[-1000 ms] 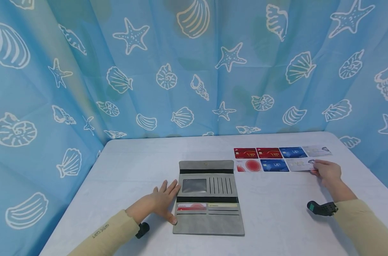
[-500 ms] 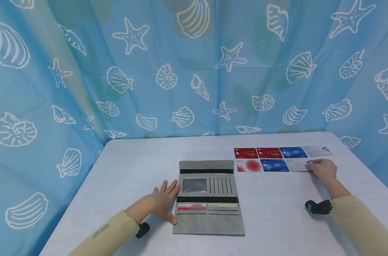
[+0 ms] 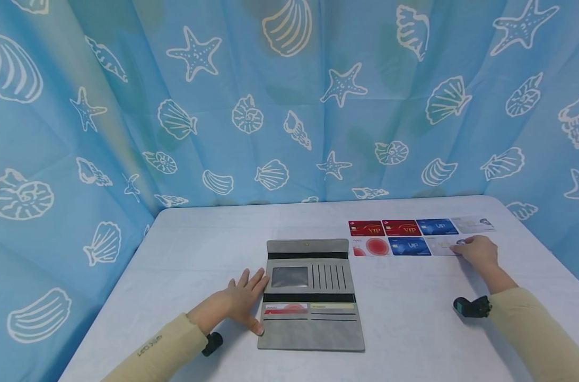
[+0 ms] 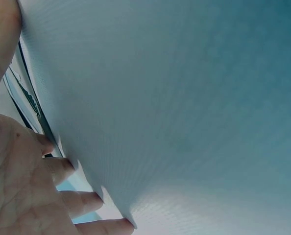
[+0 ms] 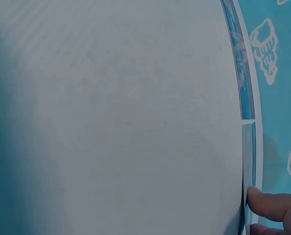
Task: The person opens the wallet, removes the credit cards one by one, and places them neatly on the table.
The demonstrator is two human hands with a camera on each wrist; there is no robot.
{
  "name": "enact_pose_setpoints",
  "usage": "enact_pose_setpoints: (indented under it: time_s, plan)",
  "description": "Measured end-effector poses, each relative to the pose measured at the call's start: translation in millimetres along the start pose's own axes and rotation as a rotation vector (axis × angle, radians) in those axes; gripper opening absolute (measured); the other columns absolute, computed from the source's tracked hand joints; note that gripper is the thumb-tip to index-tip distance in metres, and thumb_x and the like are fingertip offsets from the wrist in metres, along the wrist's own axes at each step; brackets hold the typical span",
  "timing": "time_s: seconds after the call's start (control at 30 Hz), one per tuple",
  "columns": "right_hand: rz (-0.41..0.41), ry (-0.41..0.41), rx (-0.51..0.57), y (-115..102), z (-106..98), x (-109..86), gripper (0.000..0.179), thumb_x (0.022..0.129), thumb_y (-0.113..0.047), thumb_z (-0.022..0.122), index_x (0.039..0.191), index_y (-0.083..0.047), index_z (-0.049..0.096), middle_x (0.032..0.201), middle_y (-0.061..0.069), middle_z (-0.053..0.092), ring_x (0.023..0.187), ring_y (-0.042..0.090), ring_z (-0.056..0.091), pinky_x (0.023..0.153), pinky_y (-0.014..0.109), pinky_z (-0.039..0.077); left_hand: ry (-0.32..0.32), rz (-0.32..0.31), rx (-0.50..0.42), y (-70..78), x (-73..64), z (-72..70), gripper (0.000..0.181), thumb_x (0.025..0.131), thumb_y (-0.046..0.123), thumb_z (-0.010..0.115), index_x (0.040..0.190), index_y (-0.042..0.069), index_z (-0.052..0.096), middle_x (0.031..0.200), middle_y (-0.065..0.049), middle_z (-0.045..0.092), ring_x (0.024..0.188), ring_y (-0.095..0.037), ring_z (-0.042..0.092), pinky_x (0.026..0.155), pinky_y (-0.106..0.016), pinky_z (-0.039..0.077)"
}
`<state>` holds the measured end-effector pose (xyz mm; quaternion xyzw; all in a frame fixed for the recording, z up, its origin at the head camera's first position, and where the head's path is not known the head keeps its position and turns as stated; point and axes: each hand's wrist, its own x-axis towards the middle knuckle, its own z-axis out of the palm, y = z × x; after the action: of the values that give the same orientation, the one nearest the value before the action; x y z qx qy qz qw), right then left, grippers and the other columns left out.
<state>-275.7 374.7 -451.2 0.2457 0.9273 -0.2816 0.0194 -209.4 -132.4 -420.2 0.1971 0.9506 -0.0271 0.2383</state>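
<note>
We're reading the wallet (image 3: 313, 334) as smooth, matt grey leather or leatherette, can't tell which. Its window (image 3: 290, 277) is looking like clear plastic, faintly glossy; the black bands (image 3: 308, 298) are showing dull, material unclear. The snap (image 3: 307, 244) is looking metallic, too small to confirm. The red cards (image 3: 367, 228), blue cards (image 3: 410, 246) and pale cards (image 3: 437, 245) are passing for smooth plastic with light sheen. We're seeing matt white cloth covering the counter (image 3: 213, 239), finely textured in the wrist views. The curtain (image 3: 270, 79) is looking like smooth, softly creased fabric. The sleeves (image 3: 533, 329) are showing matt beige cloth; the wrist units (image 3: 472, 307), black plastic.
</note>
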Motion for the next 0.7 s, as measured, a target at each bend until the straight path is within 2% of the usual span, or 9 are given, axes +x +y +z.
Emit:
enact_pose_setpoints:
  time_s: [0.3,0.7]
  plan:
    - [0.029,-0.031,-0.037,-1.8,-4.3,1.2,0.048,0.087,-0.018,0.059,0.114,0.018,0.043,0.11,0.034,0.046,0.097,0.044,0.038,0.085,0.054,0.035,-0.001,-0.005,-0.002,0.9,-1.5,-1.5,0.115,0.06,0.058,0.074,0.146,0.011,0.014,0.154,-0.009,0.008,0.139,-0.039,0.005,0.105,-0.06,0.017]
    - [0.068,-0.055,0.014,1.6,-5.7,2.0,0.05,0.087,-0.02,0.059,0.115,0.018,0.043,0.112,0.034,0.045,0.099,0.044,0.039,0.088,0.055,0.034,0.003,-0.002,0.008,0.7,-0.5,0.1,0.115,0.06,0.059,0.074,0.146,0.011,0.013,0.154,-0.009,0.008,0.139,-0.039,0.005,0.105,-0.06,0.018]
